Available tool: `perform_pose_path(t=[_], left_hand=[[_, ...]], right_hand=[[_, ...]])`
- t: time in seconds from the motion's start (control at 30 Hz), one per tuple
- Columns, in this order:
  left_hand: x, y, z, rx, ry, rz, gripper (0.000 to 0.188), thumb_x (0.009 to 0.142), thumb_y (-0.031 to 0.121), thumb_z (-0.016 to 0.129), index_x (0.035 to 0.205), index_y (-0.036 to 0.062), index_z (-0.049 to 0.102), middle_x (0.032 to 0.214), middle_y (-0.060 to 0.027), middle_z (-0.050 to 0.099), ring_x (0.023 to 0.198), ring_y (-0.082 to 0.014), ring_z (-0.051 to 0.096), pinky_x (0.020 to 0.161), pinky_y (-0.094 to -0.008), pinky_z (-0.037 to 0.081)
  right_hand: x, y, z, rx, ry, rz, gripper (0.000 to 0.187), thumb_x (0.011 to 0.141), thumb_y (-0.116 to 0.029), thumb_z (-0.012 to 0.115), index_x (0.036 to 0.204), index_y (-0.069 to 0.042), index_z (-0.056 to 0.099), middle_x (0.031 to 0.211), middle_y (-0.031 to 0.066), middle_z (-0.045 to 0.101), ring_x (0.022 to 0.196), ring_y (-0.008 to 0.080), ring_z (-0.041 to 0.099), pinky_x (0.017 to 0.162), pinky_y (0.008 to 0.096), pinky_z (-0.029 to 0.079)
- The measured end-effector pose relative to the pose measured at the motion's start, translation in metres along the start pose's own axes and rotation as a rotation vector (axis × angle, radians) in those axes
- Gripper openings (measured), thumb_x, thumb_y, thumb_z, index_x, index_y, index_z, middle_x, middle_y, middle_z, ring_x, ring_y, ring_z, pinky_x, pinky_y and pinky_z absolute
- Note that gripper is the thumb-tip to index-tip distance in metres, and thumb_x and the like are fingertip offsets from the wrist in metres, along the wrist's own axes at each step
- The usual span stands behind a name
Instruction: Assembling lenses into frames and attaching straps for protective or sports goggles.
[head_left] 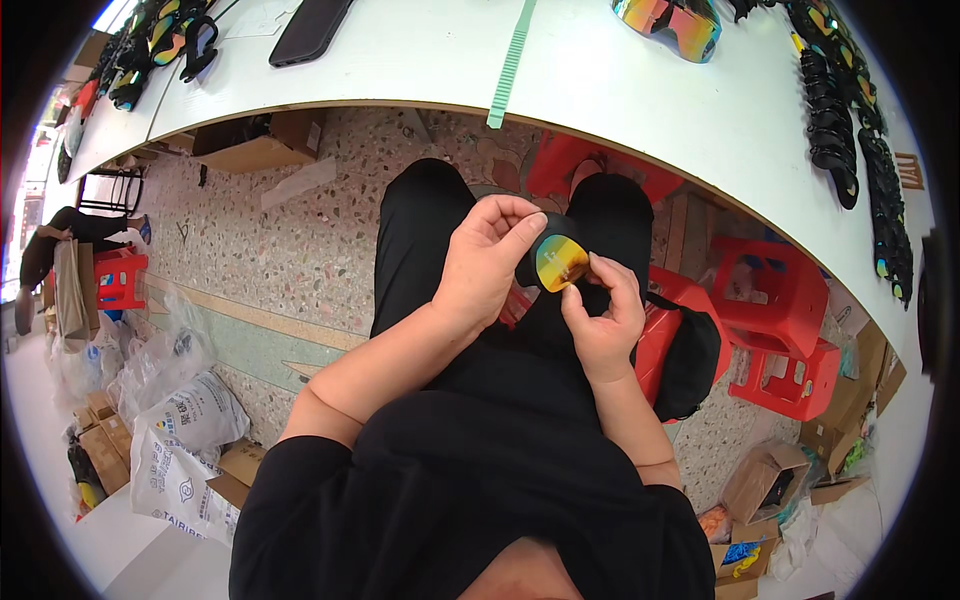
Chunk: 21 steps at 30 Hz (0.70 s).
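Above my lap I hold a pair of sunglasses (562, 262) with a mirrored yellow, orange and green lens. My left hand (485, 250) is closed on its left side, thumb and fingers pinching near a dark part of it. My right hand (612, 308) pinches the lens's right edge between thumb and fingertip. Fingers cover much of the piece, so I cannot tell how the lens sits against the dark part. Both hands are below the near edge of the white table (420, 60).
On the table lie a black phone (309, 32), a green strip (512, 65), another pair of mirrored sunglasses (672, 25) and rows of black frames (828, 120) at right. Red stools (770, 290) stand at my right. Plastic bags (190, 420) and cardboard boxes (762, 480) lie on the floor.
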<state>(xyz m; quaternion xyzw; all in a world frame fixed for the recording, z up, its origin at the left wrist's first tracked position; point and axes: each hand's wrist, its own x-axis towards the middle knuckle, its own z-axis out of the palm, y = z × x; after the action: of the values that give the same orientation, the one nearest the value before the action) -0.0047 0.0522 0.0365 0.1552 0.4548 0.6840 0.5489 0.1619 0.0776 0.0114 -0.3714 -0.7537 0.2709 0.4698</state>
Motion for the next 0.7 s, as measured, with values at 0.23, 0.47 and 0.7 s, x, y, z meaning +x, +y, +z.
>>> perform_pose_path(t=[0.23, 0.47, 0.7], left_hand=[[-0.004, 0.012, -0.004, 0.420, -0.111, 0.138, 0.017, 0.098, 0.007, 0.058, 0.114, 0.0017, 0.060, 0.103, -0.0018, 0.061, 0.094, -0.0081, 0.057, 0.087, -0.0240, 0.047], [-0.026, 0.000, -0.020, 0.456, -0.193, 0.300, 0.025, 0.097, 0.006, 0.059, 0.121, 0.0034, 0.066, 0.107, -0.0039, 0.062, 0.091, -0.0068, 0.058, 0.081, -0.0225, 0.049], [-0.022, 0.021, -0.019, 0.276, -0.330, 0.024, 0.038, 0.090, 0.000, 0.067, 0.126, 0.0029, 0.055, 0.097, 0.0019, 0.054, 0.086, -0.0043, 0.057, 0.076, -0.0190, 0.049]], right_hand=[[-0.006, 0.006, -0.001, 0.140, -0.013, 0.125, 0.043, 0.069, 0.005, 0.075, 0.111, 0.000, 0.064, 0.102, 0.0119, 0.066, 0.086, 0.0207, 0.062, 0.079, 0.0299, 0.052], [-0.007, 0.006, -0.001, 0.167, -0.011, 0.130, 0.043, 0.070, 0.004, 0.076, 0.111, 0.000, 0.065, 0.104, 0.0117, 0.066, 0.087, 0.0193, 0.062, 0.080, 0.0292, 0.052], [-0.007, 0.005, -0.002, 0.177, -0.019, 0.148, 0.044, 0.069, 0.003, 0.077, 0.111, -0.001, 0.065, 0.104, 0.0115, 0.066, 0.087, 0.0205, 0.062, 0.079, 0.0298, 0.052]])
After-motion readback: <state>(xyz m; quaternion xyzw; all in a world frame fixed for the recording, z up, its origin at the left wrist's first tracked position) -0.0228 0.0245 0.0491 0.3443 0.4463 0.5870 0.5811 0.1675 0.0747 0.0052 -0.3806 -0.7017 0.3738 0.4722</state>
